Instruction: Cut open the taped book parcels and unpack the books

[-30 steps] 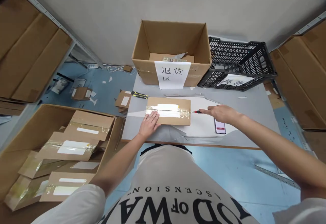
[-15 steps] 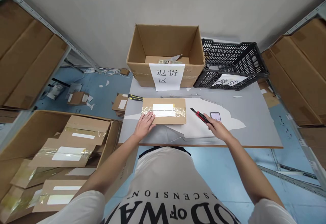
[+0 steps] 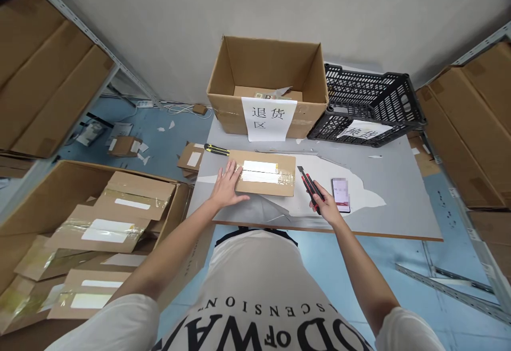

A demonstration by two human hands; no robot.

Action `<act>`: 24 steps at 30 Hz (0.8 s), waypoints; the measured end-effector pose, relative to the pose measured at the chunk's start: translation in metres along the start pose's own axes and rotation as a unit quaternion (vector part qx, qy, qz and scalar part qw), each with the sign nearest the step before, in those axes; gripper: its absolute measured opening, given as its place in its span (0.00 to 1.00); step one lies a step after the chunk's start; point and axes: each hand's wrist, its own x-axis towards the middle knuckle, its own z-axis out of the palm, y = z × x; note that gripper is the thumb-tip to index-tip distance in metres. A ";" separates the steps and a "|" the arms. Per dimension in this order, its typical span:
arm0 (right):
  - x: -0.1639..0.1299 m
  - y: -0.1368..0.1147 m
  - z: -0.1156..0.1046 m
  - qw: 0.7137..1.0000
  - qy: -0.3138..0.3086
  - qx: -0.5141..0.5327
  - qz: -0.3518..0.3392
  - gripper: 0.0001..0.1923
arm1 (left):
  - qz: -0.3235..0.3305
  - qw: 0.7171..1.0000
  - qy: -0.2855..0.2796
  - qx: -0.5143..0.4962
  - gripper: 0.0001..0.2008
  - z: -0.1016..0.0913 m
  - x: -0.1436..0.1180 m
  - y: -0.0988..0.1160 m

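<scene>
A taped cardboard box (image 3: 263, 188) with white labels lies on the grey table (image 3: 403, 191). Against its left end rests my left hand (image 3: 228, 185), fingers spread and thumb out along the near side. My right hand (image 3: 325, 206) is wrapped round a red and black box cutter (image 3: 308, 185), its blade end pointing up and left, just right of the box and apart from it. To the right of that hand lies a phone (image 3: 340, 195) with a lit screen. A yellow and black box cutter (image 3: 216, 149) sits at the box's far left corner.
At the back stands a large open carton (image 3: 225, 111) with a paper sign, beside a black plastic crate (image 3: 369, 114). A big carton (image 3: 181, 202) of taped boxes is at the left. Shelves with cartons (image 3: 463, 127) flank both sides. Torn white paper (image 3: 361, 195) covers part of the table.
My right hand has drawn left and nearer to me with the box cutter, uncovering the phone. My left hand's fingers have spread at the box's left end. The view has shifted slightly.
</scene>
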 end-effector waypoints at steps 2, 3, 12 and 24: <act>0.001 0.001 0.002 1.000 0.000 -0.001 0.002 0.42 | -0.016 1.000 -0.002 0.004 0.59 0.000 0.006 0.002; 0.001 0.001 0.003 1.000 0.001 -0.003 0.005 0.42 | -0.021 1.000 -0.003 0.006 0.60 0.000 0.008 0.003; -0.003 -0.002 0.010 1.000 0.021 0.018 -0.008 0.42 | -0.038 0.999 0.000 0.021 0.62 0.003 0.012 0.007; -0.004 -0.002 0.017 1.000 0.001 0.014 0.015 0.43 | -0.041 0.999 -0.001 0.018 0.61 0.004 0.013 0.008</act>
